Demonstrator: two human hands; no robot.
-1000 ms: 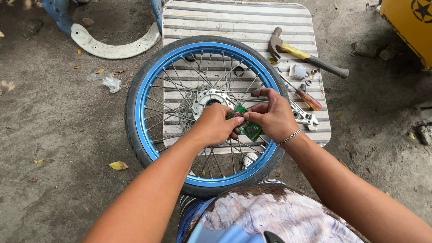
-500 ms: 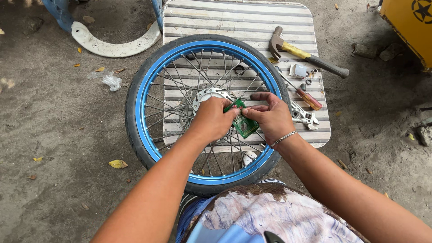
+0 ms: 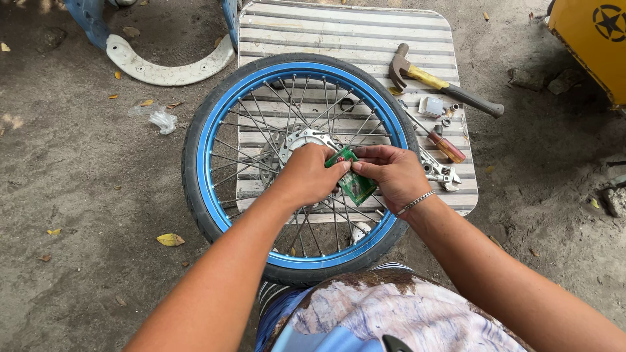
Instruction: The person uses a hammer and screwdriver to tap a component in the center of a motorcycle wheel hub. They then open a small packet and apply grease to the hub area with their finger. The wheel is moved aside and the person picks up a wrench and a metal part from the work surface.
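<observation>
Small green foil packet [image 3: 353, 182] sits pinched between both hands above the silver hub of the blue-rimmed spoked wheel [image 3: 215, 130]. Left hand [image 3: 312, 175] and right hand [image 3: 392, 173] both grip it with closed fingers, over the striped metal board [image 3: 339, 32]; a yellow-handled hammer [image 3: 438, 83] lies near
</observation>
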